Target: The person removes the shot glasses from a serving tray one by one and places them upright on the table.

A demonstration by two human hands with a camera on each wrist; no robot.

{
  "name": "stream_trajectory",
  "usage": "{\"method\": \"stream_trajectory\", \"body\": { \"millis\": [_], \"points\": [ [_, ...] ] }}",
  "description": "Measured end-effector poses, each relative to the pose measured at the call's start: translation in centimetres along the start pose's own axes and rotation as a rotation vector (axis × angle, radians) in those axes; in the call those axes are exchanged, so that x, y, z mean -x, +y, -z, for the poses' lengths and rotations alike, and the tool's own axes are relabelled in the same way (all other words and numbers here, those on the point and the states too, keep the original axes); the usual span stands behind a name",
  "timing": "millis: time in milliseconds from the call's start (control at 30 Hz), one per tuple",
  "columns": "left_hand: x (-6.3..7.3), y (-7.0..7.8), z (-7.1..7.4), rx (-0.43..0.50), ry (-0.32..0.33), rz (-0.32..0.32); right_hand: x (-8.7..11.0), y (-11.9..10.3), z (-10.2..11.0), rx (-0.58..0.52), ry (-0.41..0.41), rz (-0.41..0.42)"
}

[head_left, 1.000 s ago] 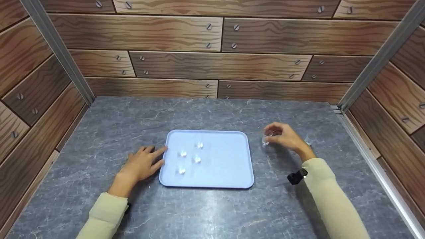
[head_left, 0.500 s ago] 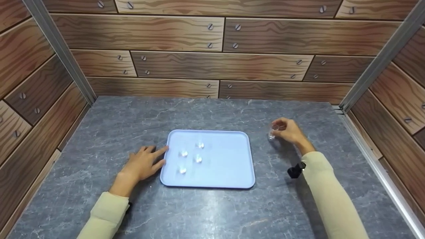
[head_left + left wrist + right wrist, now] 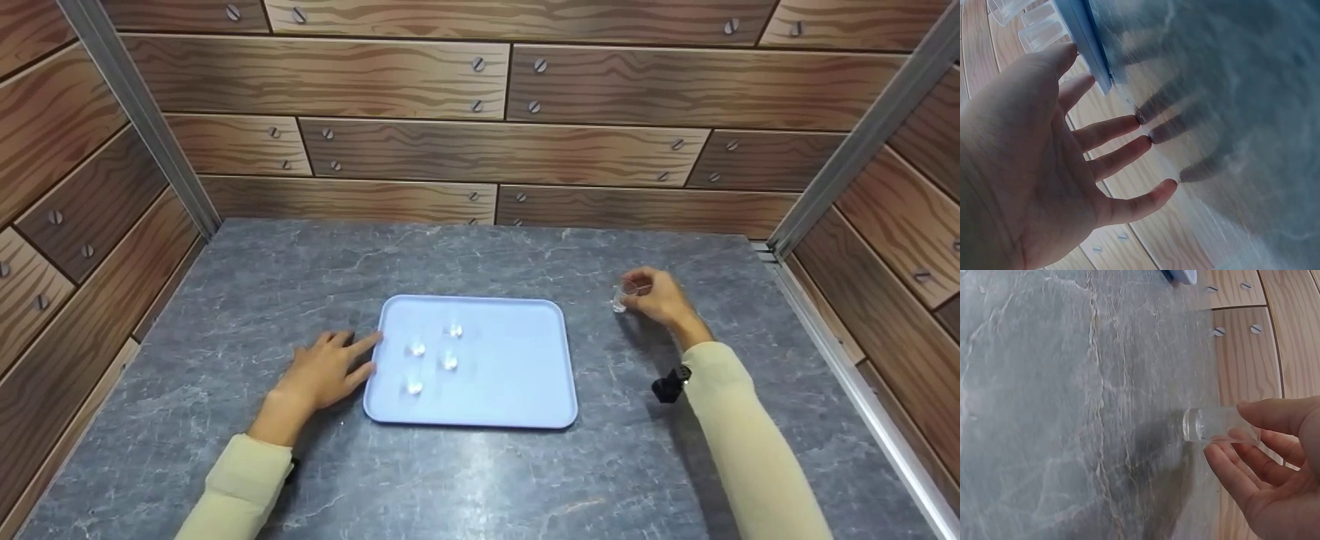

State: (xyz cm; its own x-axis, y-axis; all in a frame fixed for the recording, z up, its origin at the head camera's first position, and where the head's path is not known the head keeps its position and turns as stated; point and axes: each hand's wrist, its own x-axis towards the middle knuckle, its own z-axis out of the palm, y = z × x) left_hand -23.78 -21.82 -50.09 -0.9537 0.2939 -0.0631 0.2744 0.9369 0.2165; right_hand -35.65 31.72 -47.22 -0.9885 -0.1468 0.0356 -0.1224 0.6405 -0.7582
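Near the right side of the table, my right hand (image 3: 660,298) pinches a small clear shot glass (image 3: 619,301) between thumb and fingers. In the right wrist view the shot glass (image 3: 1216,424) has its thick base toward the table; whether it touches the surface I cannot tell. A light blue tray (image 3: 517,360) lies left of that hand, bearing several clear glasses (image 3: 450,361) on its left half. Spread fingers of my left hand (image 3: 319,371) rest at the tray's left edge; thumb and index finger touch its rim, and the other fingertips touch the table in the left wrist view.
The grey marbled table (image 3: 472,480) is bounded by wood-patterned walls (image 3: 405,146) at the back and both sides. Metal rails (image 3: 862,390) run along the right edge and up the corners.
My right hand has moved slightly back and to the right with the shot glass. Another glass, seen earlier behind its wrist, no longer shows. The left hand and tray have stayed put.
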Motion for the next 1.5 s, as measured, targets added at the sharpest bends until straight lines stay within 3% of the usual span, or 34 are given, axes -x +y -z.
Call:
{"method": "stream_trajectory", "body": {
  "millis": [400,600,767,1000,1200,1500],
  "points": [
    [0.1,-0.2,-0.1,-0.021,-0.01,0.006,0.6,-2.4,0.4,0.139,0.039,0.028],
    [0.1,-0.1,-0.1,-0.022,-0.009,0.009,1.0,-5.0,0.1,0.133,0.052,0.124],
    [0.1,0.0,0.0,-0.024,0.001,0.001,1.4,-7.2,-1.0,0.101,-0.019,0.22],
    [0.1,0.0,0.0,-0.026,-0.007,0.0,2.2,-9.9,-2.8,0.071,-0.197,0.326],
    [0.0,-0.1,-0.1,-0.02,-0.006,-0.001,2.6,-11.8,-4.7,0.027,-0.322,0.36],
    [0.0,-0.1,-0.1,-0.015,-0.01,0.004,2.6,-13.6,-7.9,-0.04,-0.414,0.398]
  ]
}}
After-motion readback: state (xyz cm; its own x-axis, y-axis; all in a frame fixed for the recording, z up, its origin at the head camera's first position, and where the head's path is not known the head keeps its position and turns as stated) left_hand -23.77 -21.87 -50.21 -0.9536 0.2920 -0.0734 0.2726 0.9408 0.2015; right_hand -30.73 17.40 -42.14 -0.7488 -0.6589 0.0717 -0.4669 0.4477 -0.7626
